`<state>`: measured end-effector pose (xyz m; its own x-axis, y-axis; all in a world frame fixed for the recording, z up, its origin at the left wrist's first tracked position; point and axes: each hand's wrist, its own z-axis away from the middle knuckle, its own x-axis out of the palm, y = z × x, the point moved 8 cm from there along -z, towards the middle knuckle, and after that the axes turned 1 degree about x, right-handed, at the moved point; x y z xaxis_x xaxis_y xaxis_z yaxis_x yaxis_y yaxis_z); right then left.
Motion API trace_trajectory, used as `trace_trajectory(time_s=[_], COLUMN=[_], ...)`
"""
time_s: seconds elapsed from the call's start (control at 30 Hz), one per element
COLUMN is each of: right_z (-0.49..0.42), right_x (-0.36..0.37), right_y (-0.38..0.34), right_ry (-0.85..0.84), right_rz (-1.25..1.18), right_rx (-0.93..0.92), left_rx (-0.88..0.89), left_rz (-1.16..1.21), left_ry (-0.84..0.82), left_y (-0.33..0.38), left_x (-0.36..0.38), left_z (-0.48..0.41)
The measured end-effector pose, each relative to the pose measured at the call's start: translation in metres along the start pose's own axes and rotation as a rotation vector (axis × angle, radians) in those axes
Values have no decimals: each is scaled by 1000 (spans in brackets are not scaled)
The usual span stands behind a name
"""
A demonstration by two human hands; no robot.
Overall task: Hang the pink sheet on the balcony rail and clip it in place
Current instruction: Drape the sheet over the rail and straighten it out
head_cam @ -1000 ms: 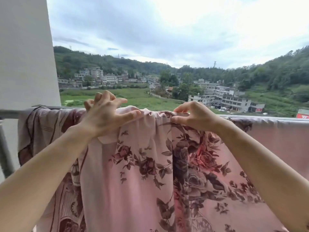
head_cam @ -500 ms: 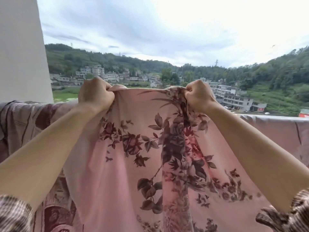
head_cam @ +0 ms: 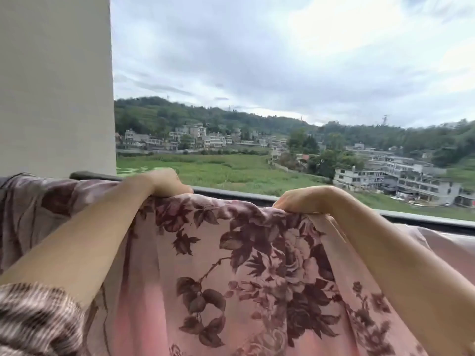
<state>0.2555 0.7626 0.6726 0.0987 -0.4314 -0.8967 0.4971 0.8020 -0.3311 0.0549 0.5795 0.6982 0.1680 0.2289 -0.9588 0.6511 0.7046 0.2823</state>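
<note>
The left hand (head_cam: pixel 164 182) and the right hand (head_cam: pixel 303 200) each clenched the top edge of the sheet (head_cam: pixel 231 265), holding it just near of the rail (head_cam: pixel 231 194).

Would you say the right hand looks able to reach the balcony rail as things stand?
Probably yes: the right hand grips the top edge of the pink sheet just in front of the rail, with nothing between them, though it is occupied.

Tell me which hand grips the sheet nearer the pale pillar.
The left hand, gripping the top edge of the pink sheet close to the pillar; the right hand grips it farther along the rail.
</note>
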Motion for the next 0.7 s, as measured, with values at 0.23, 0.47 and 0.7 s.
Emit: trace_trajectory(time_s=[0.23,0.47,0.7], right_z=[65,158,262], right_x=[-45,-26,-16], right_y=[20,114,257], right_ry=[648,1167,1265], right_rz=[-122,41,77], right_rx=[-254,-67,194], left_rx=[345,704,833], left_rz=[149,88,109], left_ry=[358,352,200], left_y=[100,236,314], left_x=[-22,40,83], left_z=[43,102,118])
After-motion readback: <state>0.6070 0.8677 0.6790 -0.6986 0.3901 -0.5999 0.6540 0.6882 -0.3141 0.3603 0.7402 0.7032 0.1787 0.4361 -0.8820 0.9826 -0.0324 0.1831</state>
